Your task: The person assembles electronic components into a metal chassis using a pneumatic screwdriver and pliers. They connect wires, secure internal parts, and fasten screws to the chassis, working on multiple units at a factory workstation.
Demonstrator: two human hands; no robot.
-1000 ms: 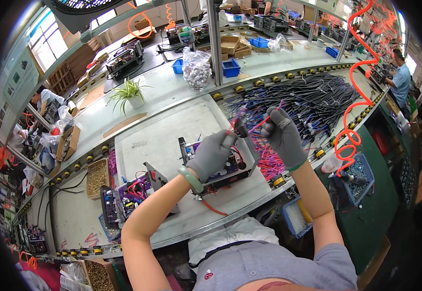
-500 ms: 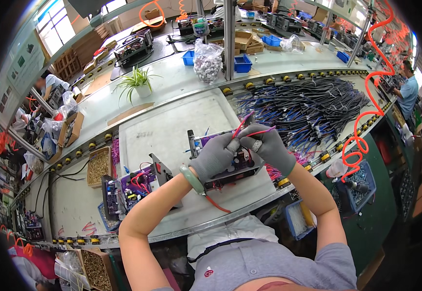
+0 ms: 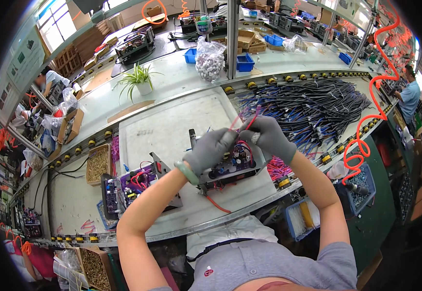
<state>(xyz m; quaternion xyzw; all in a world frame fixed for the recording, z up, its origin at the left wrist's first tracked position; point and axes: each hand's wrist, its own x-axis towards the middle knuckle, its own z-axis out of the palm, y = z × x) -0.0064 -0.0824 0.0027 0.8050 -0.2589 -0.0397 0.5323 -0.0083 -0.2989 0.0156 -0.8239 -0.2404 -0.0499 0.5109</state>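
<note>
Pinching wires, left hand and right hand partly hide an open machine; black cables lie right of it, a second machine left.

On the far surface, a potted plant with long green-and-white leaves stands to the left of a clear plastic bag full of small whitish parts, and a blue bin sits just beside an upright metal post. Toward the right, an orange coiled hose hangs down in loops, with a co-worker in a light blue shirt farther off. At the left are a bright window, an open cardboard box and, near the lower edge, another carton holding small brass-coloured pieces.
</note>
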